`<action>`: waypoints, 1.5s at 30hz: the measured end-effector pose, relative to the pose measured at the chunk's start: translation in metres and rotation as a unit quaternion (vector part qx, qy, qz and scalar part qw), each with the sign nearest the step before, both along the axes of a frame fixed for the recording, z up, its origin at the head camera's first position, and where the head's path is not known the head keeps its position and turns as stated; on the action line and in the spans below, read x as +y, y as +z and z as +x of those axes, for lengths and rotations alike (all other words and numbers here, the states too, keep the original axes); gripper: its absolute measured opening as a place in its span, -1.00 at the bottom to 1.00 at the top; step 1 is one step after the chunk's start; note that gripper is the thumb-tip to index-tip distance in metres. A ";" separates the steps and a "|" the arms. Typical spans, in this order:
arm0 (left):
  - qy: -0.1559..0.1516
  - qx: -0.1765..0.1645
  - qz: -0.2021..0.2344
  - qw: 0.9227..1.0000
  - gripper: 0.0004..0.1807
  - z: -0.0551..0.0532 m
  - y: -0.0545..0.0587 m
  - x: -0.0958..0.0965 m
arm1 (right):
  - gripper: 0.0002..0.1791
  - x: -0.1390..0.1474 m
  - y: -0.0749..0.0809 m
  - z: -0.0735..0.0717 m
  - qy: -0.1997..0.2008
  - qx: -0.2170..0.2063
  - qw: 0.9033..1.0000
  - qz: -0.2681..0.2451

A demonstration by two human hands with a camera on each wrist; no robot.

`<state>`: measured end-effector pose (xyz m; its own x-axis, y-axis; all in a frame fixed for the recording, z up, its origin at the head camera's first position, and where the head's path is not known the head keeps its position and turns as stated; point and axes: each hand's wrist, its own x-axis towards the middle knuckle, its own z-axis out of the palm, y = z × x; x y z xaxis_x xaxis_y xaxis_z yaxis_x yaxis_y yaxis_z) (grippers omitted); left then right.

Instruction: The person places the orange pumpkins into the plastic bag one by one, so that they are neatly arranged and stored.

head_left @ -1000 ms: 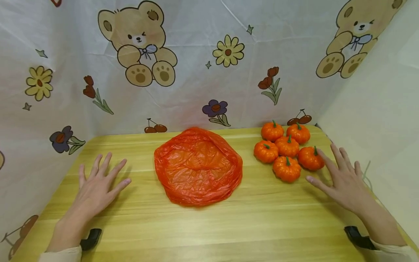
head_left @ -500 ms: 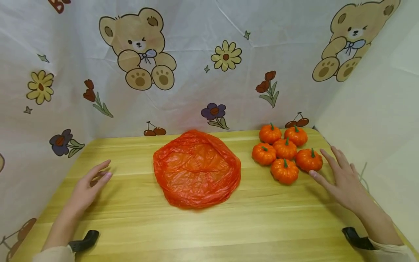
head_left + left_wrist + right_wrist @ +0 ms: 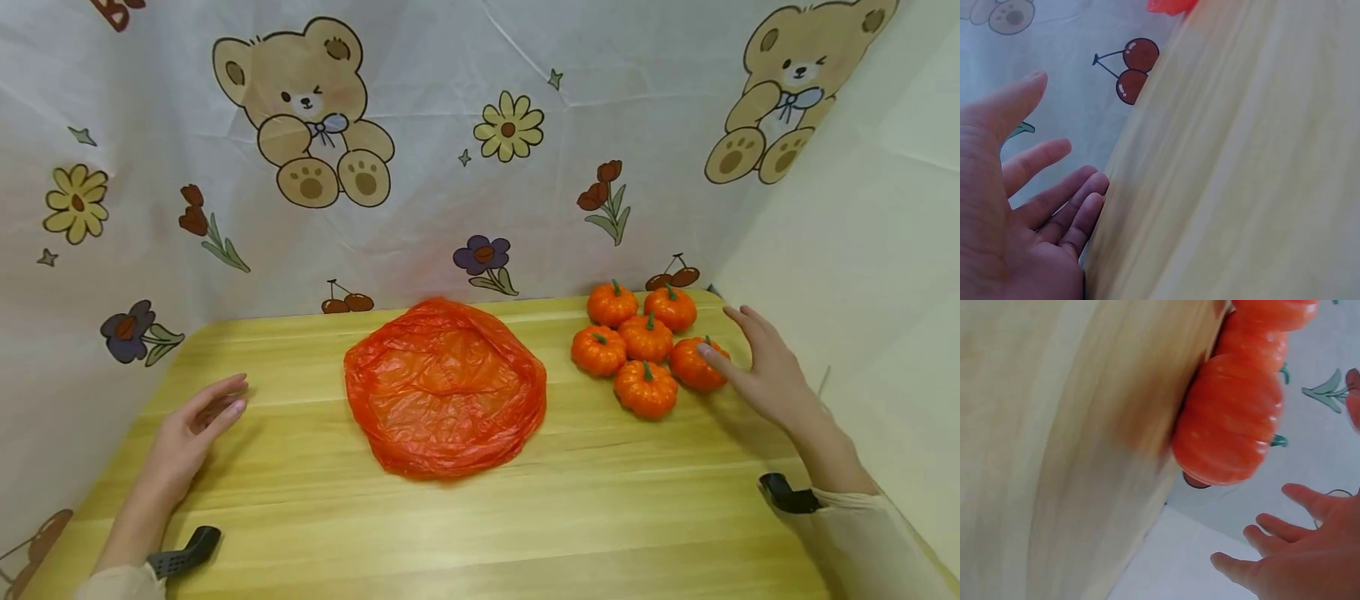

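My right hand [image 3: 772, 379] hovers at the right of the table with fingers spread, its thumb overlapping the nearest orange pumpkin [image 3: 696, 365] in the head view. That pumpkin [image 3: 1230, 422] looms large in the right wrist view, apart from the fingers. It belongs to a cluster of several small pumpkins with green stems, such as the front one [image 3: 646, 390]. A red plastic bag [image 3: 446, 392] lies mid-table, its mouth spread wide and its rim rolled outward. Over on the left, my left hand [image 3: 187, 433] holds nothing, fingers loosely bent; the left wrist view shows its bare palm [image 3: 1035, 250].
The wooden table [image 3: 480, 533] meets a patterned cloth [image 3: 435, 192] with bears and flowers along the back and left. A plain pale wall [image 3: 885, 250] rises at the right. Black wrist mounts [image 3: 789, 493] show at both sleeves.
My left hand has turned on its side and its spread fingers have drawn together, loosely bent. My right hand has moved up and left, closer over the rightmost pumpkin. Bag and pumpkins stay put.
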<state>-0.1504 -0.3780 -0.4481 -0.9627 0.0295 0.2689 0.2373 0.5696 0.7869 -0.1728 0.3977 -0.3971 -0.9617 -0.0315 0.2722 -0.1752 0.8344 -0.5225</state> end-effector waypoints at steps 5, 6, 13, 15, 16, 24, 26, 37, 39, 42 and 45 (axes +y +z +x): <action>0.011 -0.003 0.006 1.000 -0.48 0.002 0.002 0.002 | -0.04 -0.001 -0.006 -0.007 -0.002 -0.010 1.000 0.005; 0.014 -0.001 0.009 1.000 -0.48 0.002 0.003 0.003 | -0.03 -0.001 -0.007 -0.008 0.000 -0.010 1.000 0.006; 0.016 0.009 0.068 0.997 -0.52 0.001 0.004 0.008 | -0.02 0.001 -0.009 -0.011 0.007 -0.015 1.000 0.003; 0.008 0.009 0.111 0.994 -0.53 -0.001 0.002 0.011 | -0.02 0.003 -0.010 -0.011 0.010 -0.016 1.000 0.002; 0.004 0.010 0.126 0.992 -0.53 -0.002 0.000 0.013 | -0.02 0.003 -0.010 -0.011 0.012 -0.018 1.000 0.002; 0.007 0.005 0.095 0.995 -0.55 -0.018 0.000 0.044 | -0.06 0.003 -0.012 -0.011 0.013 -0.033 0.999 0.009; 0.000 0.002 0.094 0.996 -0.55 -0.023 0.001 0.054 | -0.08 0.003 -0.012 -0.011 0.014 -0.037 0.999 0.010; -0.043 -0.015 0.136 0.990 -0.50 -0.048 0.002 0.101 | -0.12 0.003 -0.014 -0.013 0.022 -0.072 0.997 0.008; -0.049 -0.017 0.131 0.990 -0.48 -0.052 0.002 0.109 | -0.10 0.003 -0.014 -0.013 0.018 -0.081 0.996 0.017; -0.057 -0.016 0.118 0.991 -0.47 -0.057 0.000 0.118 | -0.07 0.004 -0.015 -0.014 0.013 -0.092 0.995 0.027; -0.067 -0.011 0.114 0.991 -0.48 -0.062 -0.002 0.124 | -0.06 0.004 -0.016 -0.015 0.015 -0.096 0.995 0.029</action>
<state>-0.2122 -0.2542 -0.4502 -0.9601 0.0978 0.2620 0.2797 0.3404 0.8977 -0.1877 0.4012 -0.4135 -0.9943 -0.0703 0.0806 -0.1014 0.8599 -0.5002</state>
